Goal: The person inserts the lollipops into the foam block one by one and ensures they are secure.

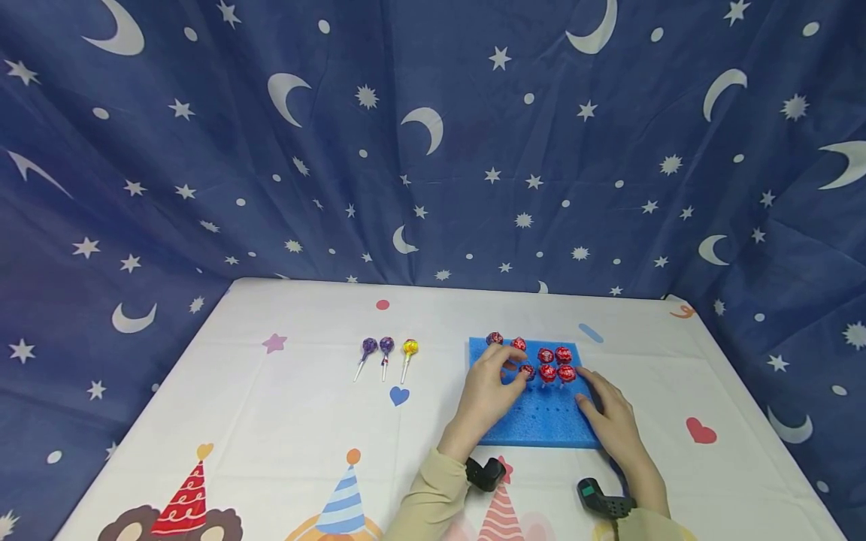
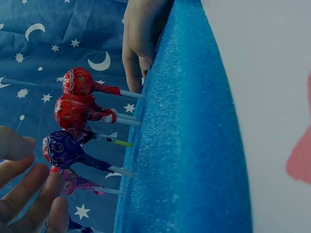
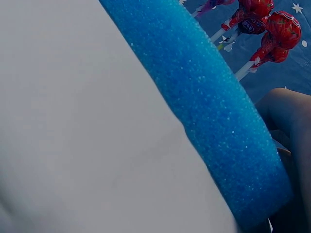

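Observation:
A blue foam block (image 1: 534,421) lies on the table with several red lollipops (image 1: 555,363) and a purple one (image 1: 495,338) standing in its far rows. My left hand (image 1: 510,373) hovers over the block's left part, its fingers loosely spread beside a red lollipop (image 1: 528,370). In the left wrist view those fingers (image 2: 34,189) lie apart near a purple-wrapped lollipop head (image 2: 60,148), gripping nothing. My right hand (image 1: 590,394) rests on the foam's right edge, fingers fairly straight and pressing on the foam (image 2: 194,145). The right wrist view shows the foam's side (image 3: 209,102).
Two purple lollipops (image 1: 368,347) (image 1: 386,346) and a yellow one (image 1: 410,347) lie side by side on the white patterned tablecloth (image 1: 271,406), left of the block. A blue star-and-moon curtain (image 1: 433,135) hangs behind the table. Rows of open holes show in the foam's near part.

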`<state>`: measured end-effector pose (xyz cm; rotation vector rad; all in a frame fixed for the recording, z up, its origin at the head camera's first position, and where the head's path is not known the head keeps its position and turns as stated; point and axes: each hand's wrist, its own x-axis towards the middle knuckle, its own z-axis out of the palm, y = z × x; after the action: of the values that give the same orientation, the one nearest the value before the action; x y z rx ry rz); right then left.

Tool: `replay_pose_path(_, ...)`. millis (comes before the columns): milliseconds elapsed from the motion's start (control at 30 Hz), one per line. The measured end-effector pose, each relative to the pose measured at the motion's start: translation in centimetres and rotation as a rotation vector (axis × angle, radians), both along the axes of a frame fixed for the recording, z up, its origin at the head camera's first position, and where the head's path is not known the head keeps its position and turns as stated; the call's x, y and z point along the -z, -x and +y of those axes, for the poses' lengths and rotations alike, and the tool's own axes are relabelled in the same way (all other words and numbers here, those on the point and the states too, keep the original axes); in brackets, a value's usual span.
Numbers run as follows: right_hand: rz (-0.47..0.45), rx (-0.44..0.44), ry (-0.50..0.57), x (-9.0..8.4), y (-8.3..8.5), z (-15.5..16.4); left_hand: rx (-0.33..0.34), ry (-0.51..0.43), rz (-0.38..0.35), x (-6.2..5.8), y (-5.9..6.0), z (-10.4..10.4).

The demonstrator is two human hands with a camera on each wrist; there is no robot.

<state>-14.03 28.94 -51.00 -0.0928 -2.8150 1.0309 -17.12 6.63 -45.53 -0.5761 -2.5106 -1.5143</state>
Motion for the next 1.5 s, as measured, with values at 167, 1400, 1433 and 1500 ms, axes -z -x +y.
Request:
replay_pose_path(167,0.000,-0.002,0.003,0.0,0.0,0.0,-0.004,-0.007,-0.004,-0.3,0.0,-0.2)
replay_pose_path(1400,-0.025,-0.002,0.008,-0.1,0.1,0.0,-0.281,-0.032,0.055,0.2,2.7,-5.9)
replay_pose_path(1433,-0.025,-0.002,0.008,0.0,0.1,0.0,-0.294,-0.021,0.060,0.3,2.8,-6.0)
replay_pose_path(1500,-0.026,-0.002,0.009,-0.1,0.1,0.0,-0.320,0.006,0.069,0.4,2.8,-6.2)
